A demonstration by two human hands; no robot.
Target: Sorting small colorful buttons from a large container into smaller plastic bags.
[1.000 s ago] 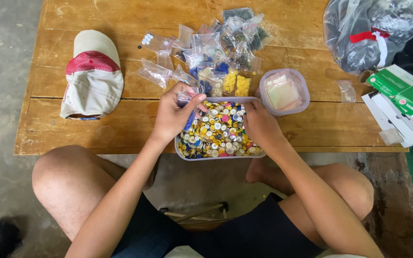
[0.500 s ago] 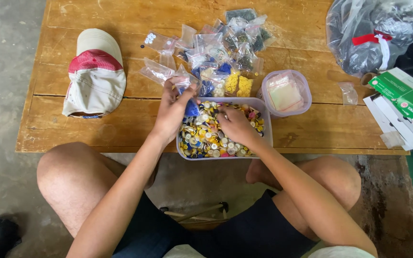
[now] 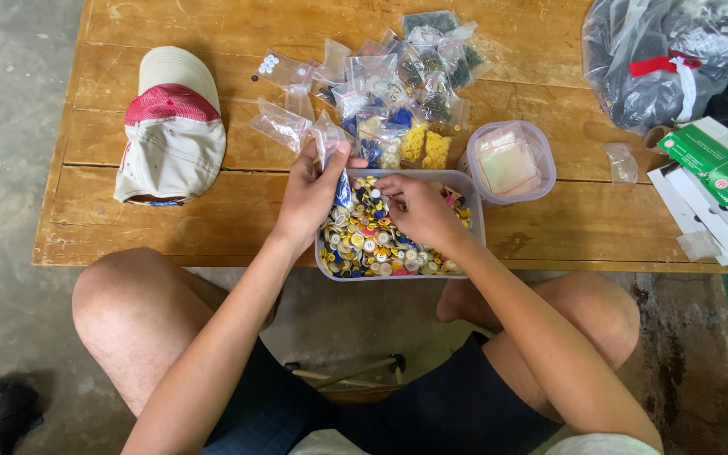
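- At the left of the frame a red-and-cream cap point(image 3: 172, 126) lies on the wooden surface point(image 3: 111, 219), in the same spot as a second ago.
- Just left of centre, the left hand point(image 3: 309, 198) has its grip clamped on a small clear bag point(image 3: 330, 147) with blue buttons in it, held upright over the left rim of the tub; the hold is unchanged from the earlier frames.
- At centre, a clear rectangular tub point(image 3: 473, 223) full of mixed buttons sits at the near edge of the surface, between the knees.
- The right hand point(image 3: 419, 211), which a second ago rested at the tub's right rim, has moved left into the tub and now lies on the buttons, fingertips drawn together toward the bag; whether they pinch a button cannot be told.
- Above the tub, a heap of filled little bags point(image 3: 398, 84).
- Right of centre, a lidded round container point(image 3: 541, 160); upper right, a big grey plastic bag point(image 3: 676, 50).
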